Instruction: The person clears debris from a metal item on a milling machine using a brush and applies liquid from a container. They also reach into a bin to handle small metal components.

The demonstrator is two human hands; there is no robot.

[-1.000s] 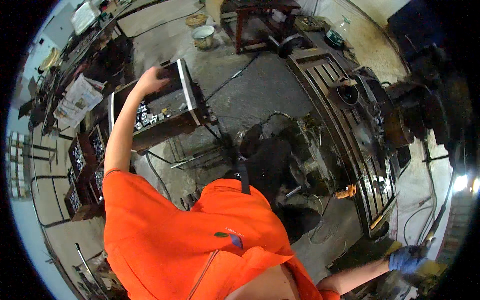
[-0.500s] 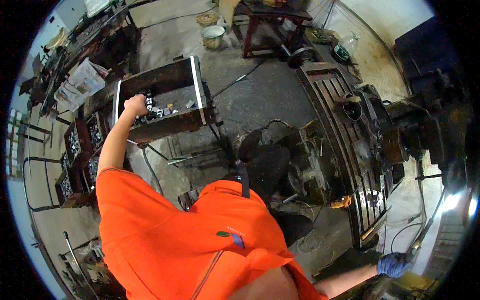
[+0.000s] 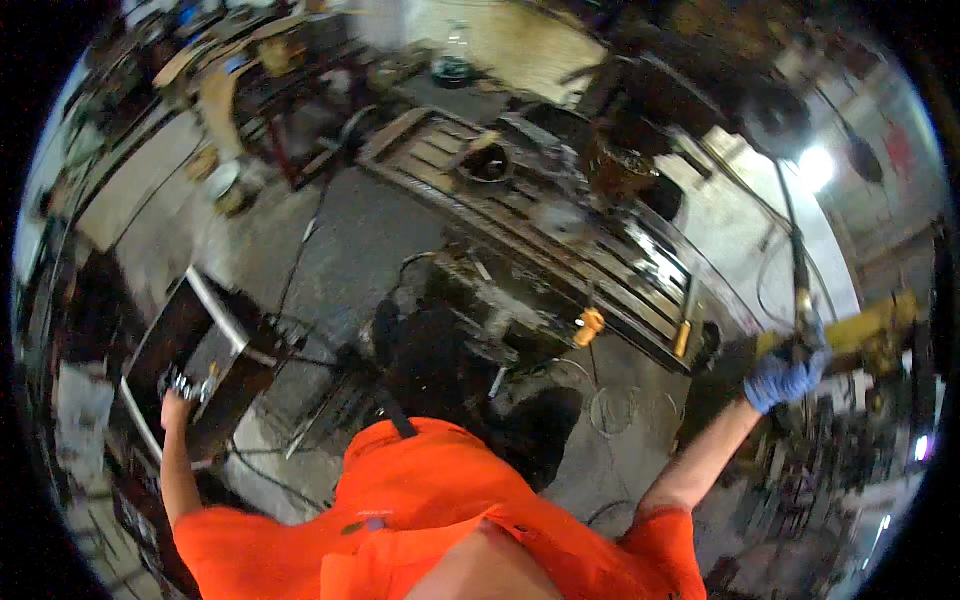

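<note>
My bare left hand (image 3: 175, 408) is down at the open box (image 3: 240, 333) at the left, right by a small pile of shiny metal pieces (image 3: 187, 386). Its fingers look curled, but blur hides what is in them. On the far right, my right hand (image 3: 785, 377), in a blue glove, is closed around the lower end of a dark rod-like handle (image 3: 798, 265). Between my arms, farther off, stands a machine with a long slotted metal table (image 3: 540, 235). An orange-yellow knob or handle (image 3: 588, 326) hangs at its near side.
A stick with a yellow handle (image 3: 684, 338) lies at the table's right end. A loop of thin cable (image 3: 615, 412) rests on the floor. A pale bucket (image 3: 225, 185) stands far left, and a clear bottle (image 3: 453, 62) at the back. A bright lamp (image 3: 815, 168) shines at right.
My view has swung to the right, so the box sits lower left and the machine nearer the middle. The left hand stays at the metal pieces. My gloved right hand appears higher in view.
</note>
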